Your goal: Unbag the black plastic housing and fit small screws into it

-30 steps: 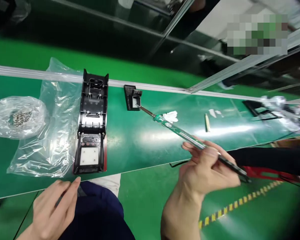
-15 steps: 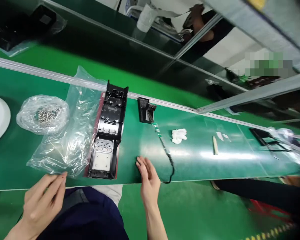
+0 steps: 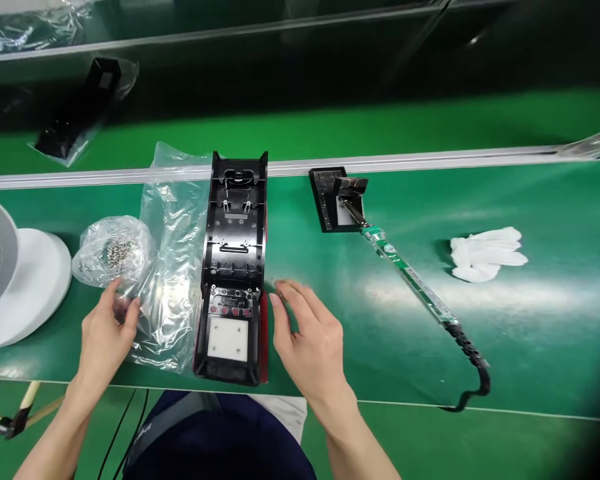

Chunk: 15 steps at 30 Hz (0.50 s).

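Observation:
My left hand (image 3: pixel 107 327) is at the lower edge of a clear plastic bag (image 3: pixel 93 263) of small metal screws (image 3: pixel 117 253). Its thumb and forefinger are apart, and nothing shows between them. A long black plastic housing (image 3: pixel 235 267) lies lengthwise in front of me, its inside facing up, with a white square plate (image 3: pixel 229 339) at the near end. Just right of it hovers my right hand (image 3: pixel 313 340), fingers curved and parted from the thumb, holding nothing visible. Something red lies under the housing. A flat clear plastic bag (image 3: pixel 173 267) lies between the screws and the housing.
A soldering iron (image 3: pixel 415 283) rests in its black stand (image 3: pixel 325 200), its cord trailing to the table's front edge. White gloves (image 3: pixel 487 253) lie farther right. White round parts (image 3: pixel 45 287) stand at the left. Beyond the metal rail (image 3: pixel 405 160) is a bagged black part (image 3: pixel 87 110).
The view has swung left and closer to the table. My left hand has moved from the flat bag's near edge to the screw bag, its fingers parting. My right hand is nearer the housing.

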Each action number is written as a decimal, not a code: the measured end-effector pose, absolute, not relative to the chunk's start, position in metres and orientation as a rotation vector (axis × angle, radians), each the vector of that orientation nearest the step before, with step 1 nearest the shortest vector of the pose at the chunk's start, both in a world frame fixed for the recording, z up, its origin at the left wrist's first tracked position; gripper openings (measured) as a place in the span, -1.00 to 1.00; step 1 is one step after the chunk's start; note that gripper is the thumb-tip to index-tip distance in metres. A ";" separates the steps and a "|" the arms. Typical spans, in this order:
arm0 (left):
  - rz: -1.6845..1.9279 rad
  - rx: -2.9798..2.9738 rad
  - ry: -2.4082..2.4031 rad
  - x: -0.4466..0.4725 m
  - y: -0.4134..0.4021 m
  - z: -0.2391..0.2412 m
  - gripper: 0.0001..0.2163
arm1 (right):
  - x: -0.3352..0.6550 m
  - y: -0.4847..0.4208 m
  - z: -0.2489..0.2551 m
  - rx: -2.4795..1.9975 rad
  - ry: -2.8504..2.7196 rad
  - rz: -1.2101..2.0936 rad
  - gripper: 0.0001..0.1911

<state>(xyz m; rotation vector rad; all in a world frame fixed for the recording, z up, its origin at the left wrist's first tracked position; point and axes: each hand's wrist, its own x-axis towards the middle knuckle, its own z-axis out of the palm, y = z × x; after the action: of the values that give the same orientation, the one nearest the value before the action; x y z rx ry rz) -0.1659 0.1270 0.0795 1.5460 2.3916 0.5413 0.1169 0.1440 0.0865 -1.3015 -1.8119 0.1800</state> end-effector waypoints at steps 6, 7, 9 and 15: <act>0.890 1.072 1.988 -0.160 0.138 0.082 -0.53 | 0.088 0.198 0.122 -1.561 -2.435 0.021 -0.64; 0.939 0.992 1.901 -0.159 0.140 0.082 -0.55 | 0.083 0.207 0.128 -1.638 -2.552 0.090 -0.67; 1.003 0.867 1.764 -0.158 0.141 0.082 -0.58 | 0.075 0.222 0.138 -1.671 -2.687 0.187 -0.75; 1.089 0.690 1.479 -0.157 0.141 0.086 -0.69 | 0.069 0.228 0.175 -1.603 -2.777 0.137 -0.76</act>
<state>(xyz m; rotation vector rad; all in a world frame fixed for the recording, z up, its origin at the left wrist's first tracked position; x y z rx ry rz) -0.1575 0.1411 0.0862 0.6897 1.4788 1.0891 0.0692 0.2283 0.1753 -1.6032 -2.7774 0.1369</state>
